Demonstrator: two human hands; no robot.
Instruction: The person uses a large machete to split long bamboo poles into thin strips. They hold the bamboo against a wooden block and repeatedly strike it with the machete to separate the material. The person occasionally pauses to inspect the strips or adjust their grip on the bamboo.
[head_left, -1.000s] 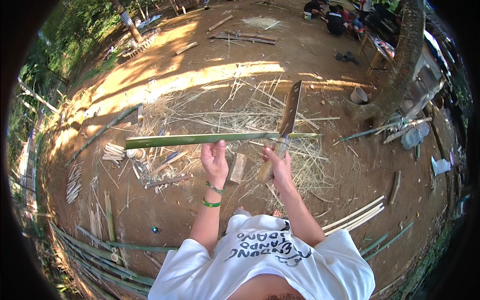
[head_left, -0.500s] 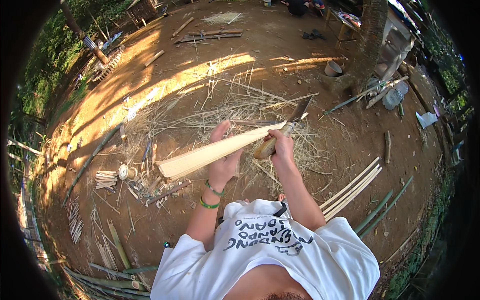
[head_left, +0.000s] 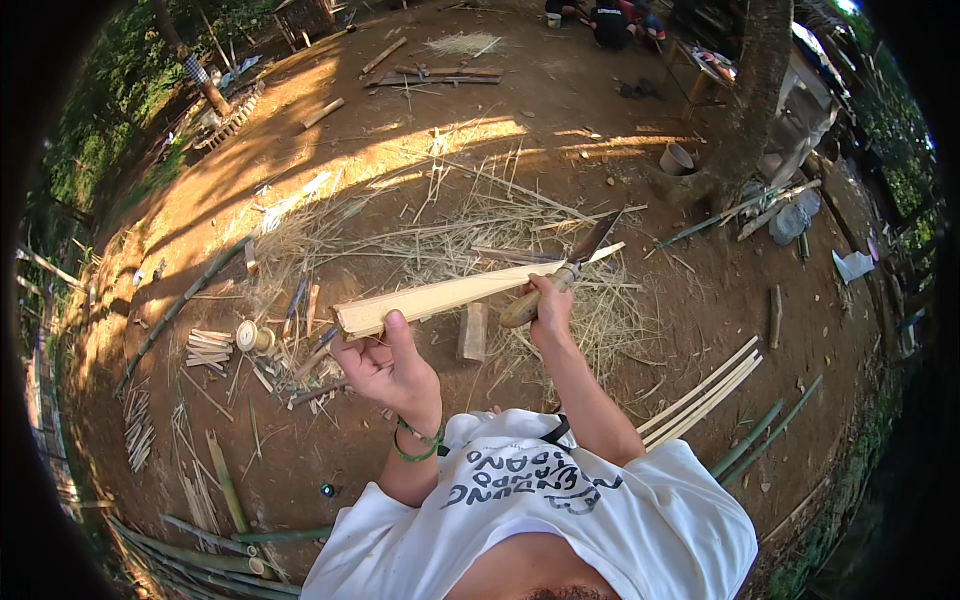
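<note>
A sheaf of flat pale bamboo strips [head_left: 440, 297] is stretched across in front of me, with its wide end at the left. My left hand [head_left: 392, 372] is closed at that wide end, the thumb against the strips and the fingers curled beneath. My right hand [head_left: 549, 312] grips a large knife [head_left: 596, 238] by its wooden handle, and the narrow end of the strips is pinched in the same hand. The dark blade points away to the upper right, across the strips. Below them a wooden block [head_left: 473, 332] stands on the ground.
Bamboo shavings [head_left: 440, 235] litter the dirt beyond my hands. To the left are a spool [head_left: 254, 336] and short split sticks [head_left: 209, 348]. Long pale strips [head_left: 705, 392] and green bamboo poles [head_left: 765, 438] lie at the right. A bucket [head_left: 676, 159] stands by the tree trunk [head_left: 752, 110]. People sit far off.
My left hand has moved left and nearer along the bamboo strips, from spread fingers at their middle to a hold at their wide end. My right hand has shifted slightly left with the knife.
</note>
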